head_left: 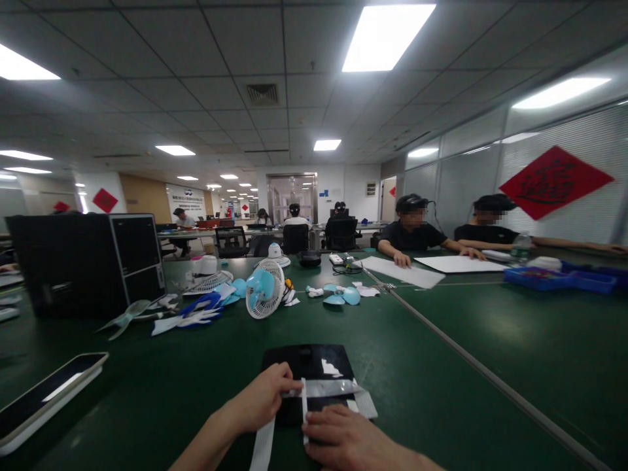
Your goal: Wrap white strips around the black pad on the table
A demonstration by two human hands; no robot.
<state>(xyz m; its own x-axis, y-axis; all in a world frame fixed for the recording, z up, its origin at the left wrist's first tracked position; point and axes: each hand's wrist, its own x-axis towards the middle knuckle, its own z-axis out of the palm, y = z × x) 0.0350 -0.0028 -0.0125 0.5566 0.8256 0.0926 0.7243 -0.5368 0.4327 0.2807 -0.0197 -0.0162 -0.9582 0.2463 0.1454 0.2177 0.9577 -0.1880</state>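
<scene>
Head view: left hand (262,400) pinches one end of the white strip (326,388), which runs rightward from its fingertips across the black board (304,363); right hand (343,437) lies flat just beneath it, nearer, gripping nothing

Open green bench (466,405) lies right of the black pad (314,361), crossed only by a flat metal seam (456,350). Ahead stand a small fan (265,288) and gloves (189,319); a tablet (49,392) and computer case (88,265) block the left
</scene>
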